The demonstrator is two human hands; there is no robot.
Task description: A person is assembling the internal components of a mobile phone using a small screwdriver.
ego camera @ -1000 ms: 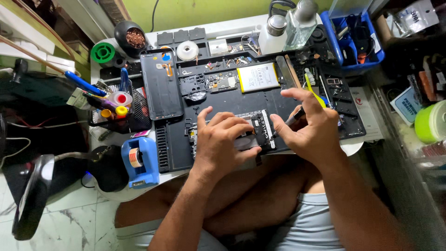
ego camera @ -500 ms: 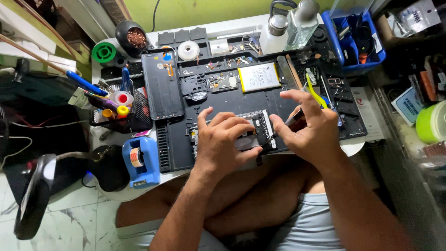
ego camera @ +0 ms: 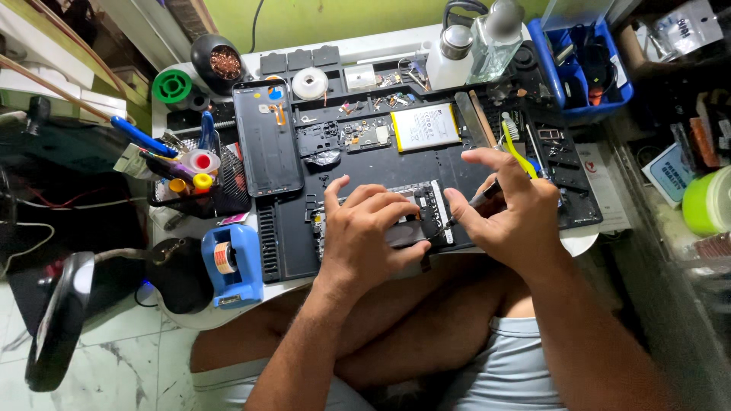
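The left hand (ego camera: 365, 232) lies palm-down over an opened phone (ego camera: 422, 217) on the black work mat (ego camera: 289, 251), fingers spread and pressing it flat, so most of the phone's inside is hidden under the hand; only its right end with a pale strip shows. The right hand (ego camera: 514, 209) sits just to the right of that, thumb and fingers pinched narrow around a thin dark tool (ego camera: 476, 204) whose tip slants down toward the phone's exposed end; whether the tip touches cannot be told. Just beyond the right hand's fingertips lie a yellow-handled tool (ego camera: 518, 152) and a flat metal pry blade (ego camera: 466, 118), with a loose white battery (ego camera: 425, 127) beside them. Farther from the left hand, past its fingertips, sits a small circuit board (ego camera: 358, 135), and to its left a phone back cover (ego camera: 266, 137) lying flat. Left of the left wrist stands a blue tape dispenser (ego camera: 232, 262). Well beyond both hands are two bottles (ego camera: 487, 42) and a blue bin (ego camera: 590, 65).
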